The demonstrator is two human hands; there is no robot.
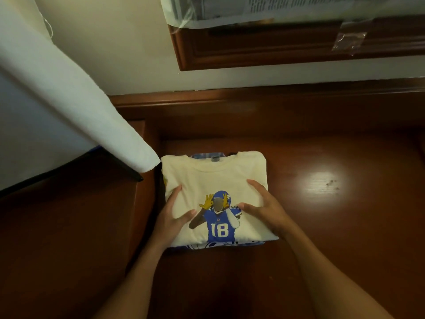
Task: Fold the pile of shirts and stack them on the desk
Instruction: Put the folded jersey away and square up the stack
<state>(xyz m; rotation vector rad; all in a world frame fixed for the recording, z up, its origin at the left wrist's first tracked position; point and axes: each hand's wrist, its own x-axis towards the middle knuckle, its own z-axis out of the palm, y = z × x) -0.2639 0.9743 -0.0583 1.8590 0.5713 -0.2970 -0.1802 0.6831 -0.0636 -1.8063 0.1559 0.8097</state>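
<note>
A folded cream shirt (213,176) with a printed football player in a blue number 18 jersey lies on top of a stack on the dark wooden desk (322,226). Edges of a blue shirt (207,245) show beneath it at the front, and more blue cloth shows at the back. My left hand (173,214) rests flat on the left part of the cream shirt, fingers spread. My right hand (264,208) lies on the right part, fingers spread, thumb near the print. Neither hand grips cloth.
A white fabric-covered board or panel (76,104) slants down from the upper left, its tip close to the stack's left corner. A raised wooden ledge (142,203) borders the stack on the left. A wooden frame (276,47) with taped plastic hangs on the wall behind.
</note>
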